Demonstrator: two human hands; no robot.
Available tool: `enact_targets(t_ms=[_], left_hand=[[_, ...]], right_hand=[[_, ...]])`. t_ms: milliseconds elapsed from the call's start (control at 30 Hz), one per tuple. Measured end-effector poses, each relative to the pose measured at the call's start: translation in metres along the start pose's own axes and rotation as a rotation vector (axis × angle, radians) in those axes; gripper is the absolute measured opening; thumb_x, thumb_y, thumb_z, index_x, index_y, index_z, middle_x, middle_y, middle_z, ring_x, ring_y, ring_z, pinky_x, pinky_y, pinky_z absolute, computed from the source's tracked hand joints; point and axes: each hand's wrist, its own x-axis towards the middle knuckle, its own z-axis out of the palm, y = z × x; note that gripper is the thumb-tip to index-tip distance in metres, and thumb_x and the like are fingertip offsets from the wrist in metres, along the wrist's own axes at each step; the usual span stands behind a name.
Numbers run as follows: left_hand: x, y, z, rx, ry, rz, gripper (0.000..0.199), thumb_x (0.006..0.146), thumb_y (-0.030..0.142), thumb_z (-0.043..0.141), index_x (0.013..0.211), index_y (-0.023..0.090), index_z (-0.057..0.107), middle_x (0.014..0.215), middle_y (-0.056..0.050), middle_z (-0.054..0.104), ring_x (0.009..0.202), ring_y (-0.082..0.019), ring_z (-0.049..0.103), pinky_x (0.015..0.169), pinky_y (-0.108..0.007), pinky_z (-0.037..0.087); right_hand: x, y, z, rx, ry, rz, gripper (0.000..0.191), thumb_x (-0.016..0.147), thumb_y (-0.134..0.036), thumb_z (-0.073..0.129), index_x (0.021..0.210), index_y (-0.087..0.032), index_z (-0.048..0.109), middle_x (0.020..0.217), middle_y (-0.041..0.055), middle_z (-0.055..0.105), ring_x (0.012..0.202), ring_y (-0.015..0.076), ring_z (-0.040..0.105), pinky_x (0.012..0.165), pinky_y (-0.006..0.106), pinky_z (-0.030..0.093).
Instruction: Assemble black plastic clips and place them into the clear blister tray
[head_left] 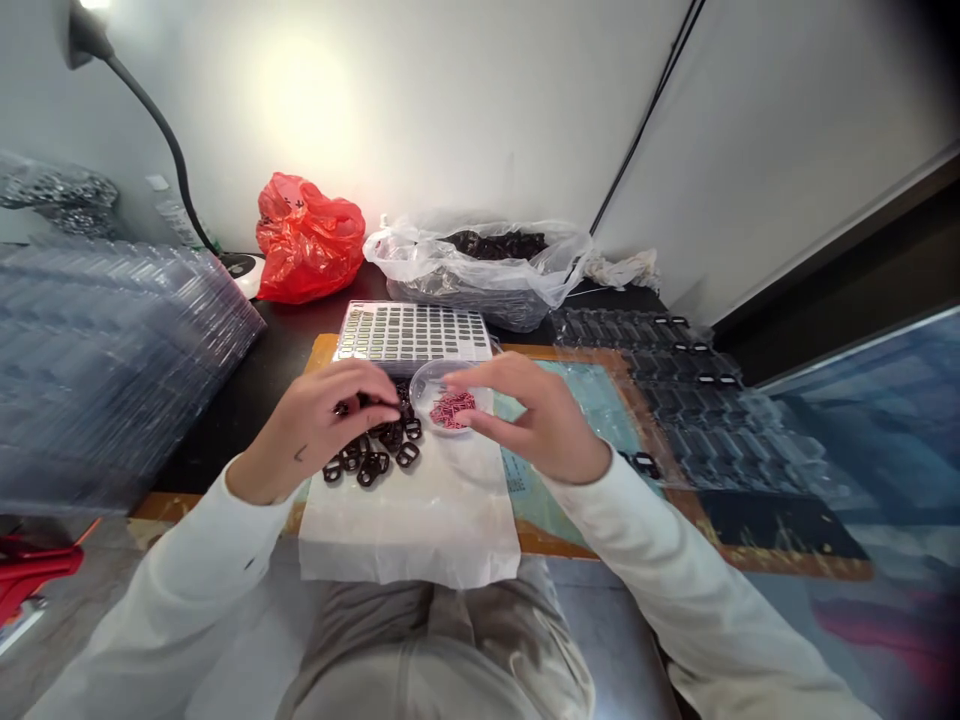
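My left hand [315,425] hovers over a pile of small black ring-like plastic parts [373,465]. Its thumb and fingers are curled together; something dark shows between them, but I cannot make out whether it is a held part or the pile behind. At the round clear dish [420,372], my right hand [544,415] has thumb and forefinger spread apart, reaching over the rim. Small red pieces [450,408] lie heaped in this dish; they look like short pins or screws. White paper [420,530] lies under the dish and parts.
Behind the dish is a white gridded tray [416,332] with rows of small pieces. Clear plastic trays are stacked at left [112,370], and black-looking trays [690,400] stand at right. A red bag [307,240], a clear bag [480,270] and a lamp [161,125] are at the back.
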Motion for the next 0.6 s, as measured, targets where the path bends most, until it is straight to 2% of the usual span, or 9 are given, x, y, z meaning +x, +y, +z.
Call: enact_targets(t_ms=[67, 133, 233, 333, 467, 533, 600], left_hand=[[0.023, 0.012, 0.004, -0.065, 0.106, 0.011, 0.008, 0.083, 0.032, 0.069, 0.084, 0.024, 0.072, 0.089, -0.003, 0.068, 0.085, -0.017, 0.063, 0.068, -0.026, 0.05], [0.046, 0.015, 0.013, -0.181, 0.176, 0.007, 0.012, 0.082, 0.033, 0.07, 0.086, 0.023, 0.073, 0.089, -0.003, 0.068, 0.081, -0.016, 0.063, 0.064, -0.024, 0.05], [0.068, 0.006, 0.036, -0.352, 0.271, -0.026, 0.022, 0.08, 0.035, 0.073, 0.096, 0.021, 0.072, 0.094, -0.004, 0.069, 0.081, -0.014, 0.064, 0.068, -0.023, 0.052], [0.076, -0.009, 0.062, -0.489, 0.321, -0.089, 0.036, 0.078, 0.037, 0.075, 0.11, 0.021, 0.069, 0.099, -0.005, 0.07, 0.088, -0.016, 0.066, 0.075, -0.023, 0.054], [0.077, -0.029, 0.08, -0.772, 0.4, -0.19, 0.041, 0.082, 0.04, 0.07, 0.119, 0.021, 0.063, 0.109, -0.008, 0.07, 0.094, -0.018, 0.069, 0.078, -0.026, 0.056], [0.077, -0.04, 0.081, -0.894, 0.466, -0.24, 0.04, 0.081, 0.041, 0.071, 0.115, 0.022, 0.061, 0.112, -0.008, 0.07, 0.093, -0.017, 0.07, 0.075, -0.024, 0.056], [0.077, -0.051, 0.079, -0.979, 0.513, -0.281, 0.036, 0.08, 0.042, 0.073, 0.106, 0.022, 0.06, 0.113, -0.008, 0.07, 0.093, -0.016, 0.07, 0.072, -0.022, 0.056]], right_hand=[[0.013, 0.003, 0.012, -0.007, 0.077, -0.012, 0.023, 0.092, -0.039, 0.062, 0.105, -0.022, 0.07, 0.097, 0.0009, 0.073, 0.09, 0.0167, 0.066, 0.083, 0.03, 0.051], [0.024, 0.007, 0.021, -0.039, 0.202, 0.036, 0.023, 0.094, -0.04, 0.059, 0.098, -0.022, 0.073, 0.091, 0.001, 0.072, 0.084, 0.0163, 0.066, 0.077, 0.028, 0.052], [0.033, 0.017, 0.028, -0.182, 0.348, 0.129, 0.023, 0.094, -0.038, 0.059, 0.093, -0.022, 0.075, 0.083, 0.001, 0.072, 0.075, 0.0158, 0.065, 0.069, 0.027, 0.049], [0.036, 0.028, 0.026, -0.45, 0.357, 0.13, 0.024, 0.095, -0.037, 0.056, 0.094, -0.024, 0.076, 0.076, 0.0013, 0.071, 0.072, 0.0165, 0.062, 0.072, 0.029, 0.044], [0.033, 0.038, 0.011, -0.582, 0.19, 0.148, 0.022, 0.091, -0.035, 0.065, 0.109, -0.025, 0.073, 0.087, 0.0017, 0.073, 0.085, 0.0194, 0.059, 0.089, 0.036, 0.038], [0.03, 0.041, 0.004, -0.592, -0.024, 0.195, 0.019, 0.085, -0.028, 0.072, 0.104, -0.027, 0.074, 0.092, 0.0009, 0.073, 0.09, 0.0208, 0.056, 0.088, 0.037, 0.035], [0.029, 0.043, 0.004, -0.597, -0.326, 0.223, 0.012, 0.083, -0.019, 0.073, 0.091, -0.027, 0.077, 0.089, 0.0009, 0.073, 0.091, 0.0218, 0.055, 0.083, 0.036, 0.034]])
